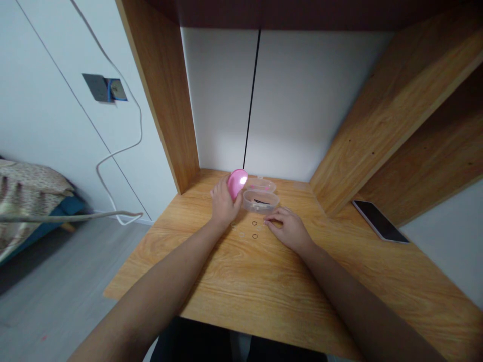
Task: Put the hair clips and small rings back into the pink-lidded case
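Observation:
My left hand is wrapped round a glossy pink oval object, held tilted above the desk; its exact kind I cannot make out. Just to its right stands a clear plastic case, its lid hinged open toward the back wall. A dark thin item lies in the case. In front of it, small dark rings and fainter clear ones lie on the wood. My right hand pinches a tiny pinkish thing at its fingertips, close to the rings and near the desk surface.
The wooden desk is bounded by wooden side panels and a white back wall. A phone or tablet lies at the right, by the panel. On the left, a white cable hangs past a wall socket. A patterned cloth lies beyond.

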`<state>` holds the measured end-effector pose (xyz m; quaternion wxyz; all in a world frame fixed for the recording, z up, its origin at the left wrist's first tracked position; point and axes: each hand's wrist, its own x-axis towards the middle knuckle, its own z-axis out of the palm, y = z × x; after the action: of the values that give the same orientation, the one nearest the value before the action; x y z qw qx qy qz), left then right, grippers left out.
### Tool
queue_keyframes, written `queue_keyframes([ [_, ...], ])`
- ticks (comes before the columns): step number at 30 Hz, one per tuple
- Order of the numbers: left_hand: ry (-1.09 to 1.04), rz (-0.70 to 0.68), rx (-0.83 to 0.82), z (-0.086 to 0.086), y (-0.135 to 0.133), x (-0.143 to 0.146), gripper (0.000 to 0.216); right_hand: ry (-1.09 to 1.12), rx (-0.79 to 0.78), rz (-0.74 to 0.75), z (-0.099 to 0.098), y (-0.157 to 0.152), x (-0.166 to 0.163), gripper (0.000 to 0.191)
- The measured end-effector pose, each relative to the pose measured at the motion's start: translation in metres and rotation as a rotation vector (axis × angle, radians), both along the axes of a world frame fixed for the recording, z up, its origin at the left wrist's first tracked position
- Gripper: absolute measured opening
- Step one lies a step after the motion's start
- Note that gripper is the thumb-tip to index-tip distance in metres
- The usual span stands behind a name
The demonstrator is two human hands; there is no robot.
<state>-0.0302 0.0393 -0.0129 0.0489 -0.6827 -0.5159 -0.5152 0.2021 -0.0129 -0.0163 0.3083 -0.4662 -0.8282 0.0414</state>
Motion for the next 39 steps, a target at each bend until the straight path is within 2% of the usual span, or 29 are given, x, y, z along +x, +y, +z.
queue_keyframes([
  [6,0.038,-0.174,0.082,0.004,-0.005,0.002,0.059,-0.074,-0.011,0.026,-0.002,0.0,-0.001,0.017],
  [9,0.046,-0.221,0.109,0.005,-0.005,0.004,0.058,-0.019,0.026,0.013,0.0,-0.002,-0.002,0.019],
  [12,0.039,-0.249,0.132,0.004,-0.004,0.006,0.059,0.101,0.076,-0.071,0.004,-0.004,-0.003,0.019],
  [16,0.064,-0.293,0.094,0.005,-0.006,0.006,0.056,0.219,0.113,-0.201,0.007,-0.006,-0.003,0.027],
  [20,0.151,-0.332,0.013,0.009,-0.012,0.005,0.052,0.201,0.078,-0.205,0.003,-0.003,-0.001,0.039],
  [28,0.321,-0.422,-0.02,0.005,-0.012,0.007,0.043,0.235,0.043,-0.185,-0.002,0.003,0.002,0.026],
  [35,0.329,-0.455,0.008,-0.001,-0.009,0.009,0.034,0.273,0.043,-0.157,-0.002,0.002,0.002,0.022],
  [39,0.357,-0.492,-0.041,-0.001,-0.007,0.009,0.031,0.328,0.027,-0.161,-0.003,0.003,0.001,0.022],
])
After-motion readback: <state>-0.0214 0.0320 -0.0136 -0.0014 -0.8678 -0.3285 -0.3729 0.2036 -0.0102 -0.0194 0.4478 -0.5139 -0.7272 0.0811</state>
